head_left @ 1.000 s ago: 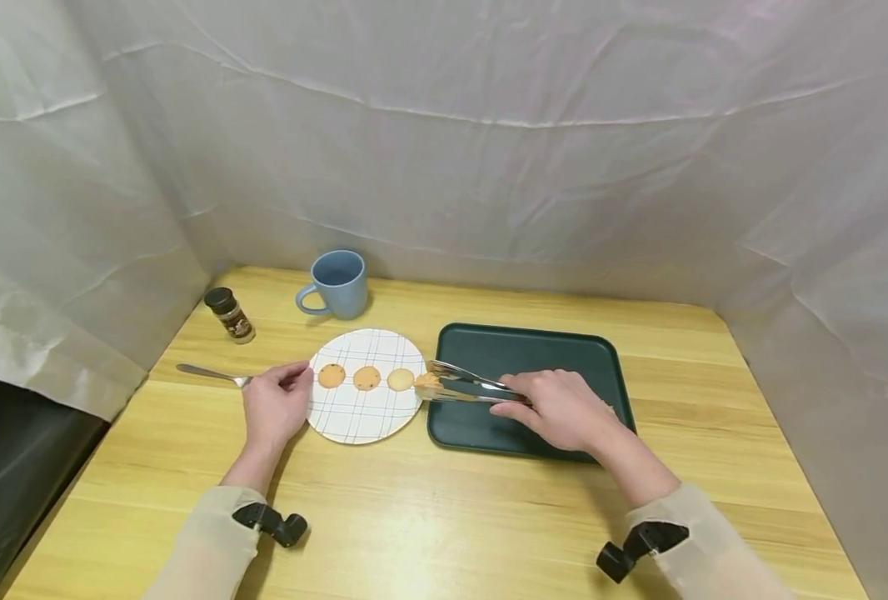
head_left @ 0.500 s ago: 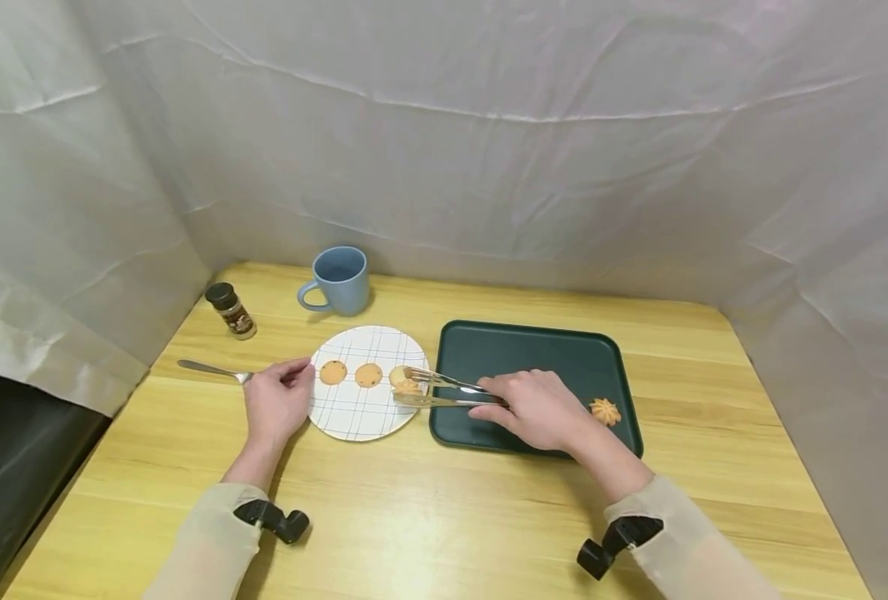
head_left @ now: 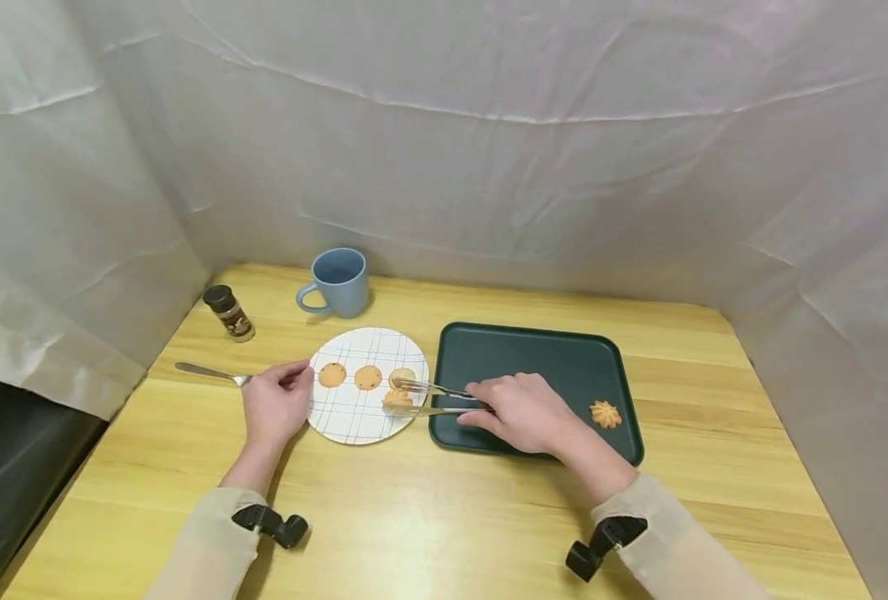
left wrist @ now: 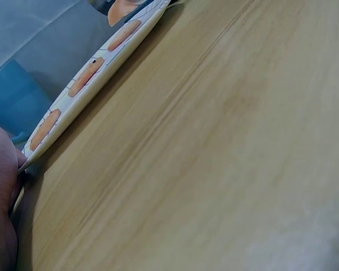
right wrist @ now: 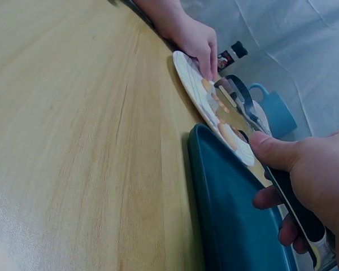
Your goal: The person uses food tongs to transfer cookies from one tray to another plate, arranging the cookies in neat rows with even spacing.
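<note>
My left hand (head_left: 277, 404) pinches the left rim of a round white plate (head_left: 354, 425) with a thin checked pattern. Three flat round cookies lie in a row on it, among them a middle cookie (head_left: 367, 377). My right hand (head_left: 522, 410) holds metal tongs (head_left: 444, 390) with black grips (right wrist: 294, 206), reaching over the plate's right side. A ridged piped cookie (head_left: 396, 399) is between the tong tips, just in front of the rightmost flat cookie. Whether the tips still squeeze it, I cannot tell. Another piped cookie (head_left: 605, 413) lies on the dark green tray (head_left: 519, 346).
A blue mug (head_left: 341, 283) stands behind the plate. Further left is a spice jar (head_left: 230, 313) with a black cap. A metal utensil (head_left: 207, 371) lies beside my left hand, its far end hidden. Grey cloth (head_left: 444, 167) walls the table's back and sides.
My right hand has moved left, carrying the piped cookie in the tongs from the plate's right rim onto the plate. The tray's piped cookie came into sight. My left hand stays.
</note>
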Available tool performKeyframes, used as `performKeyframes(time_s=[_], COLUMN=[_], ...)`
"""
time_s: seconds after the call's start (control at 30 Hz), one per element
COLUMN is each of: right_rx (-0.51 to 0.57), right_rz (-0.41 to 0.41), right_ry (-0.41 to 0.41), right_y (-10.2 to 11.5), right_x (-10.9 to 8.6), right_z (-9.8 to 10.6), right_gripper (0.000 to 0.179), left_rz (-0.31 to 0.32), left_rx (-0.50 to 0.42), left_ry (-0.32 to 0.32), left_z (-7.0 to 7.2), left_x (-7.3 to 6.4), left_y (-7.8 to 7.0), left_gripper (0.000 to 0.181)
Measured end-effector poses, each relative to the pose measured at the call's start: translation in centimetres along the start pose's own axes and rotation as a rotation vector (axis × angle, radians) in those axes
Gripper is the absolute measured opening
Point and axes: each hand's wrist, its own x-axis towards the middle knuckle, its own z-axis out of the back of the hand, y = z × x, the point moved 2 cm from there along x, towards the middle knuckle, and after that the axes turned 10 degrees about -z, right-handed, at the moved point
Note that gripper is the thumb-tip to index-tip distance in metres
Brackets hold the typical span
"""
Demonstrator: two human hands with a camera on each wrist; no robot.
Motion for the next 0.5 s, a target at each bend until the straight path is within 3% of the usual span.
performKeyframes(time_s=[0.5], right_rx=[-0.025], right_rz=[-0.016], right_ry=[0.032], right_y=[0.46], right_x=[0.67], right_z=[-0.18], right_gripper=[0.052], left_rz=[-0.006], left_rx=[-0.002], left_ry=[-0.007], left_z=[0.17], left_x=[-0.07], left_y=[-0.4], left_gripper=[0.021])
